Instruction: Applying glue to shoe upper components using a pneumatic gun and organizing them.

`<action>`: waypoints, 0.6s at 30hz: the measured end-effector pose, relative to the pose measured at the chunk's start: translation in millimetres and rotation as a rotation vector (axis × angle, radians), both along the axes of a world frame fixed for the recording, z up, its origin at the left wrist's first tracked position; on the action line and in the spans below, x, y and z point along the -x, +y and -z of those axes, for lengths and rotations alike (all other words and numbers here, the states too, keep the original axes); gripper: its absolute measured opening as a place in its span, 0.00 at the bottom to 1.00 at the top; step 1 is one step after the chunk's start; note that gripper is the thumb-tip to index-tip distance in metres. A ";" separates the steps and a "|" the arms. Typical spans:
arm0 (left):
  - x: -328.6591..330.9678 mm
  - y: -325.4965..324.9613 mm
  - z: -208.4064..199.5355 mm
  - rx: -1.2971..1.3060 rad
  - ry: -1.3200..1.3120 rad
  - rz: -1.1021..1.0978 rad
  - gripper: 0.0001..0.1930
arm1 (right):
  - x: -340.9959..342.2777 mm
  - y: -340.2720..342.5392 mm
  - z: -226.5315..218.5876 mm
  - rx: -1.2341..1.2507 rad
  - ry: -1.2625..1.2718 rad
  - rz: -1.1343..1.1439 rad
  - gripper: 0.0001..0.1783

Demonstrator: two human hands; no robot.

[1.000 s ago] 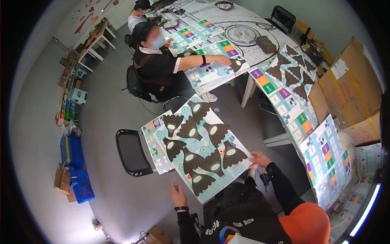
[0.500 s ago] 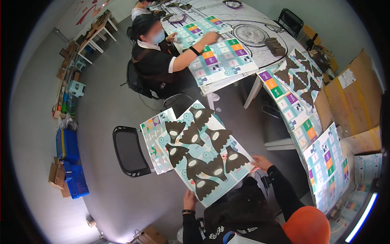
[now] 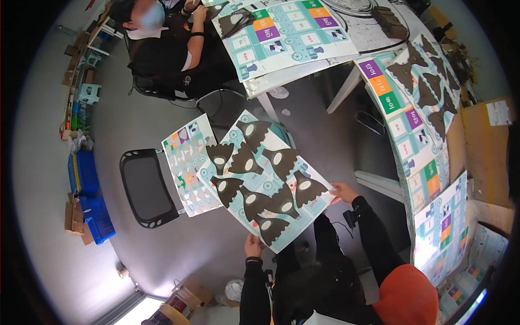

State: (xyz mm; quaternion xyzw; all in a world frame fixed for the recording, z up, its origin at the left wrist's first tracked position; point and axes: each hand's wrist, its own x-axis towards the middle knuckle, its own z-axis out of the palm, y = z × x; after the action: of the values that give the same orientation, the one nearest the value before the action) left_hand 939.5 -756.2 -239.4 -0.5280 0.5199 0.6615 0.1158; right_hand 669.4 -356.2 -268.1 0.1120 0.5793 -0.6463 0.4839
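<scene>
My left hand (image 3: pixel 253 246) grips the near-left edge of a printed board (image 3: pixel 295 227), fingers closed on it. My right hand (image 3: pixel 344 192) pinches the same board at its right corner. Several dark brown flared pieces (image 3: pixel 257 203), each with a scalloped edge and most showing a pale oval, lie spread over the board. Past its left edge, a second printed sheet (image 3: pixel 189 200) with many pale oval shapes rests partly beneath it, next to a black mesh-backed chair (image 3: pixel 143 187).
Ahead, a co-worker (image 3: pixel 168 54) sits at a table bearing printed sheets (image 3: pixel 298 38) and a dark piece (image 3: pixel 235 24). On the right, a bench holds more sheets (image 3: pixel 441 216), brown pieces (image 3: pixel 428 89) and cardboard boxes (image 3: pixel 487 146). Blue crates (image 3: pixel 97 219) stand along the left wall.
The view has shifted toward the table; the board stays in both my hands. The co-worker's outstretched arm has drawn back, and a dark piece now shows at the table sheet's left edge.
</scene>
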 end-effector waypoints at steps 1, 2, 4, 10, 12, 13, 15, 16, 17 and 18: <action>12.7 3.8 22.6 0.027 0.000 -0.003 0.15 | 12.3 1.9 18.0 -0.007 -0.002 0.008 0.23; 21.9 7.4 42.3 0.055 -0.002 -0.009 0.15 | 20.8 2.6 34.2 -0.005 -0.010 -0.004 0.23; 43.5 1.5 81.0 0.082 -0.018 0.005 0.15 | 37.4 -1.3 64.4 -0.019 0.013 -0.006 0.21; 72.1 -20.3 177.4 0.174 -0.078 0.039 0.17 | 65.4 -20.7 155.5 -0.035 -0.004 0.002 0.23; 77.9 -26.1 196.8 0.196 -0.083 0.037 0.16 | 61.9 -21.7 171.5 -0.054 -0.009 0.011 0.22; 82.6 -29.4 206.3 0.244 -0.083 0.109 0.15 | 56.6 -21.5 178.1 -0.079 -0.007 0.039 0.22; 88.1 -35.5 222.6 0.281 -0.078 0.189 0.14 | 35.7 -24.8 193.6 -0.084 0.000 0.110 0.22; 86.3 -45.4 229.7 0.333 -0.111 0.191 0.14 | 25.2 -30.9 196.6 -0.076 0.010 0.183 0.23; 84.7 -56.1 236.2 0.383 -0.142 0.195 0.14 | 11.3 -37.4 198.1 -0.115 -0.030 0.210 0.24; 81.1 -67.9 241.2 0.436 -0.173 0.196 0.14 | -1.6 -44.3 203.1 -0.052 -0.061 0.216 0.24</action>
State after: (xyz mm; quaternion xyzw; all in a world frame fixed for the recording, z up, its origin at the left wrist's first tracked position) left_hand 858.4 -824.0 -480.7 -0.5422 0.6871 0.4716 0.1071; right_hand 671.0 -400.6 -471.2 0.2057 0.5654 -0.6758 0.4258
